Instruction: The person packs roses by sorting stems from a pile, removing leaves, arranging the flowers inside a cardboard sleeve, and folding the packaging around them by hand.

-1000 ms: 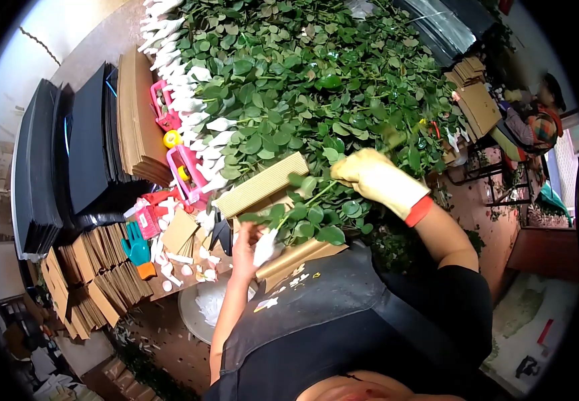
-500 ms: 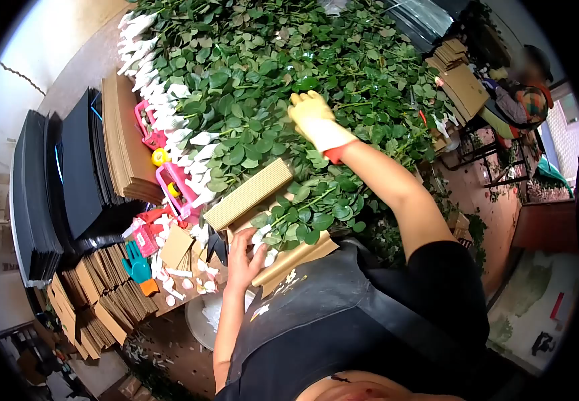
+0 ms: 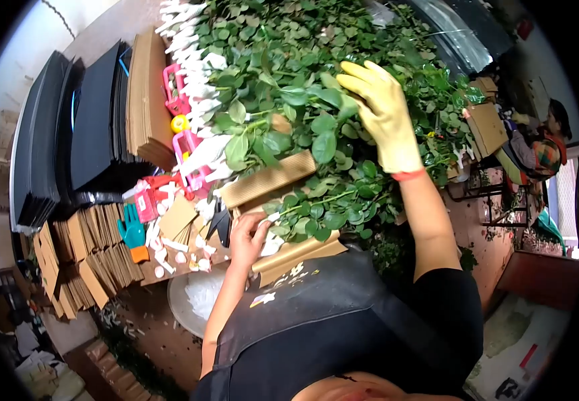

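Observation:
My left hand (image 3: 248, 237), bare, has its fingers closed at the white-sleeved head of a rose (image 3: 274, 218) whose leafy stem lies to the right. Brown wrapping paper (image 3: 299, 259) lies under it, with a corrugated cardboard strip (image 3: 269, 179) just above. My right hand (image 3: 383, 110) wears a yellow rubber glove and is raised over the leaves. Its fingers are curled round the stem of a lifted rose (image 3: 323, 127), partly hidden by leaves; a white-sleeved head (image 3: 204, 159) points left. Black scissors (image 3: 220, 224) lie beside my left hand.
A big pile of leafy roses (image 3: 269, 40) covers the table. On the left stand cardboard sheets (image 3: 148, 100), black sheets (image 3: 99, 113), pink tape dispensers (image 3: 189, 157) and a teal glove (image 3: 131, 227). A basin (image 3: 186, 301) sits below. Another person (image 3: 546, 147) sits at the far right.
My right hand has risen and moved right, lifting a rose off the pile. My left hand stays by the wrapping paper, shifted slightly. The camera view has tilted.

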`<state>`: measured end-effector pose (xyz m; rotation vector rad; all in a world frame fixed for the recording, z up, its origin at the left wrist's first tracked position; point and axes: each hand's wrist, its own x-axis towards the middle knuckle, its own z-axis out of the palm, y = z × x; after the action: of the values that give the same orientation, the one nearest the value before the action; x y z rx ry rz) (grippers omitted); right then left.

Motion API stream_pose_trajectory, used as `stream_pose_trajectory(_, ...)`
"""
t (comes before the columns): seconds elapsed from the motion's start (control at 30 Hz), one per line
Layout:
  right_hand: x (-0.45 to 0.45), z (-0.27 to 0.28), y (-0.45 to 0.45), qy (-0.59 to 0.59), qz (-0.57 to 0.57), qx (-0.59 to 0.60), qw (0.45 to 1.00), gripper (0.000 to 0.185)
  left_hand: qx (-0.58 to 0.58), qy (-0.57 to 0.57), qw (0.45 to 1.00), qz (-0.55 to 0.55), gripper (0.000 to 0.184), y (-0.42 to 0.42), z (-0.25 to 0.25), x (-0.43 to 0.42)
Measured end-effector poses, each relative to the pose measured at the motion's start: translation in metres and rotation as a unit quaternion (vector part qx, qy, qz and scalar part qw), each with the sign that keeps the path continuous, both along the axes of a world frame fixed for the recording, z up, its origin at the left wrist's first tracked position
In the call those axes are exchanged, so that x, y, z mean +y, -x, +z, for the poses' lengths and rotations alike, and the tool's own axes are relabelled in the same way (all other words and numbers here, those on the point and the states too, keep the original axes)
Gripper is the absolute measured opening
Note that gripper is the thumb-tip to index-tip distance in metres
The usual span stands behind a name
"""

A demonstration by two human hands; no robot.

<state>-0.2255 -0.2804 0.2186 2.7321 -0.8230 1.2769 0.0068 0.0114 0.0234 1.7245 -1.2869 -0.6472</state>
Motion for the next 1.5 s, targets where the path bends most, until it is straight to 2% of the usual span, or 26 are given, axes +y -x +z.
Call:
stream_pose_trajectory(0.07, 0.011, -0.019, 0.014, -0.020, 0.117, -0.031, 0.992, 0.041, 0.005, 0.020, 1.000, -0.010, 0.020, -0.004, -0.004, -0.001)
stream_pose_trajectory(0.13, 0.024, -0.037, 0.029, -0.090, 0.196, 0.020, 0.976, 0.040, 0.172, -0.115, 0.977, 0.057, 0.021, -0.001, -0.016, 0.005)
stream_pose_trajectory(0.17, 0.034, -0.042, 0.037, -0.115, 0.172, 0.082, 0.975, 0.037, 0.030, -0.104, 0.994, 0.012, 0.035, -0.005, -0.009, 0.004)
stream_pose_trajectory(0.23, 0.044, -0.073, 0.060, -0.095, 0.096, 0.202, 0.970, 0.029, 0.128, -0.028, 0.991, 0.035, 0.061, -0.006, -0.036, 0.002)
stream_pose_trajectory(0.27, 0.050, -0.073, 0.066, -0.128, 0.020, 0.369, 0.921, 0.029, 0.128, 0.005, 0.992, 0.018, 0.068, -0.005, -0.026, 0.002)
stream_pose_trajectory(0.33, 0.053, -0.121, 0.067, -0.239, -0.091, 0.474, 0.842, 0.026, 0.154, 0.050, 0.986, 0.038, 0.071, 0.001, -0.024, -0.001)
stream_pose_trajectory(0.43, 0.064, -0.137, 0.057, -0.246, -0.009, 0.508, 0.825, 0.021, 0.011, -0.020, 1.000, -0.020, 0.050, -0.006, 0.005, -0.004)
stream_pose_trajectory(0.47, 0.068, -0.131, 0.077, -0.243, 0.041, 0.399, 0.883, 0.029, -0.002, -0.019, 0.999, -0.028, 0.046, -0.008, 0.004, -0.004)
stream_pose_trajectory(0.57, 0.032, -0.101, 0.081, -0.469, 0.051, 0.371, 0.800, 0.048, -0.045, 0.004, 0.999, -0.026, 0.049, -0.006, -0.002, -0.001)
stream_pose_trajectory(0.63, 0.017, -0.075, 0.045, -0.429, 0.037, 0.122, 0.894, 0.042, -0.041, 0.017, 0.999, -0.016, 0.053, -0.003, -0.002, -0.001)
stream_pose_trajectory(0.7, -0.001, -0.070, 0.012, -0.243, -0.032, 0.055, 0.968, 0.035, -0.058, 0.022, 0.998, -0.013, 0.052, -0.003, -0.007, -0.002)
stream_pose_trajectory(0.77, -0.041, -0.109, -0.024, -0.301, -0.068, 0.087, 0.947, 0.033, -0.045, -0.018, 0.999, -0.020, 0.057, -0.007, -0.011, 0.001)
stream_pose_trajectory(0.8, -0.064, -0.125, -0.039, -0.149, -0.154, 0.335, 0.917, 0.035, -0.050, -0.019, 0.998, -0.019, 0.057, -0.008, -0.012, 0.001)
stream_pose_trajectory(0.87, -0.093, -0.196, -0.041, 0.038, -0.178, 0.369, 0.911, 0.033, -0.038, -0.027, 0.999, -0.019, 0.057, -0.010, -0.016, 0.002)
stream_pose_trajectory(0.9, -0.109, -0.218, -0.057, -0.046, -0.227, 0.358, 0.904, 0.027, -0.041, -0.022, 0.999, -0.017, 0.058, -0.009, -0.016, 0.002)
stream_pose_trajectory(0.93, -0.087, -0.158, -0.050, -0.082, -0.191, 0.370, 0.906, 0.022, -0.018, -0.006, 1.000, -0.013, 0.058, -0.008, -0.017, 0.001)
stream_pose_trajectory(0.97, -0.097, -0.163, -0.048, -0.116, -0.161, 0.240, 0.950, 0.020, -0.024, -0.010, 1.000, -0.010, 0.057, -0.005, -0.016, 0.000)
stream_pose_trajectory(1.03, -0.060, -0.085, -0.027, -0.038, -0.060, 0.095, 0.993, 0.024, -0.039, -0.012, 0.999, -0.007, 0.057, -0.004, -0.014, 0.000)
stream_pose_trajectory(1.07, -0.055, -0.065, -0.015, 0.039, 0.010, 0.040, 0.998, 0.034, -0.070, 0.011, 0.997, -0.013, 0.058, -0.006, -0.021, 0.000)
stream_pose_trajectory(1.17, -0.005, -0.013, 0.004, -0.045, 0.134, -0.022, 0.990, 0.041, -0.023, -0.035, 0.999, -0.001, 0.059, -0.005, -0.015, 0.000)
stream_pose_trajectory(1.27, 0.033, -0.049, 0.034, -0.103, 0.146, 0.139, 0.974, 0.036, 0.126, -0.138, 0.982, -0.003, 0.058, -0.008, -0.035, 0.008)
stream_pose_trajectory(1.3, 0.048, -0.077, 0.046, -0.152, 0.084, 0.234, 0.957, 0.052, -0.063, -0.006, 0.997, -0.043, 0.056, -0.007, -0.011, -0.004)
stream_pose_trajectory(1.33, 0.059, -0.098, 0.046, -0.184, -0.012, 0.363, 0.913, 0.043, -0.030, 0.008, 0.999, -0.015, 0.054, -0.004, -0.010, -0.001)
stream_pose_trajectory(1.37, 0.061, -0.151, 0.055, -0.247, -0.059, 0.339, 0.906, 0.032, -0.031, 0.005, 0.999, -0.008, 0.054, -0.003, -0.011, -0.001)
stream_pose_trajectory(1.43, 0.067, -0.163, 0.061, -0.253, -0.081, 0.383, 0.885, 0.031, -0.038, 0.010, 0.999, -0.004, 0.054, -0.002, -0.008, -0.003)
stream_pose_trajectory(1.5, 0.073, -0.121, 0.054, -0.157, -0.077, 0.486, 0.856, 0.055, -0.023, 0.004, 1.000, -0.010, 0.055, -0.004, -0.018, -0.003)
